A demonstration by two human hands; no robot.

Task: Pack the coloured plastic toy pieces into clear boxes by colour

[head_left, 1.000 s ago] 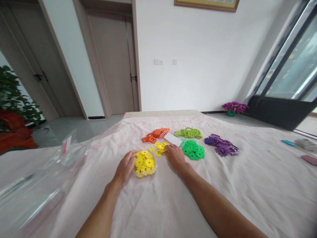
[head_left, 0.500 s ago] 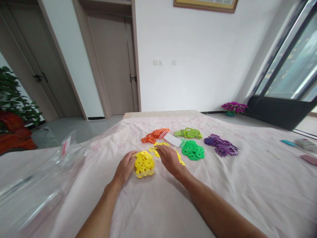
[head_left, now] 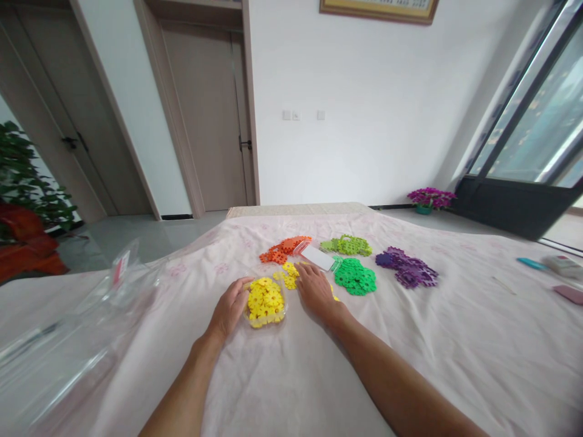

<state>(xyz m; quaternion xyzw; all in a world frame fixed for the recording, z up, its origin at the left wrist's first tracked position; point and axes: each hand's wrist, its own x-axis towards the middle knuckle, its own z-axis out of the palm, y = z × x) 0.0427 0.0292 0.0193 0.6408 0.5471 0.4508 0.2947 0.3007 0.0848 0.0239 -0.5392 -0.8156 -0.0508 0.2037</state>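
My left hand [head_left: 231, 305] grips the left side of a clear plastic box [head_left: 283, 315], its fingers along the rim. Yellow flower-shaped plastic pieces [head_left: 265, 297] are heaped inside the box. To the right of it, my right hand [head_left: 315, 291] lies low over loose yellow pieces [head_left: 290, 274] on the cloth, fingers stretched forward and palm down. Part of the yellow pile is hidden beneath that hand. Just beyond its fingers, a clear case with a white card [head_left: 317, 257] rests among the piles.
Orange pieces [head_left: 286, 247], light green pieces [head_left: 348, 244], green pieces [head_left: 355, 276] and purple pieces [head_left: 407, 266] lie in separate piles on the pale tablecloth [head_left: 273, 382]. Clear plastic packaging [head_left: 68, 352] spreads at left. At right are a blue item [head_left: 531, 263] and a pink block [head_left: 569, 294].
My right hand held a yellow piece by its fingertips; now its fingers are extended over the loose yellow pieces. My left hand stays at the box.
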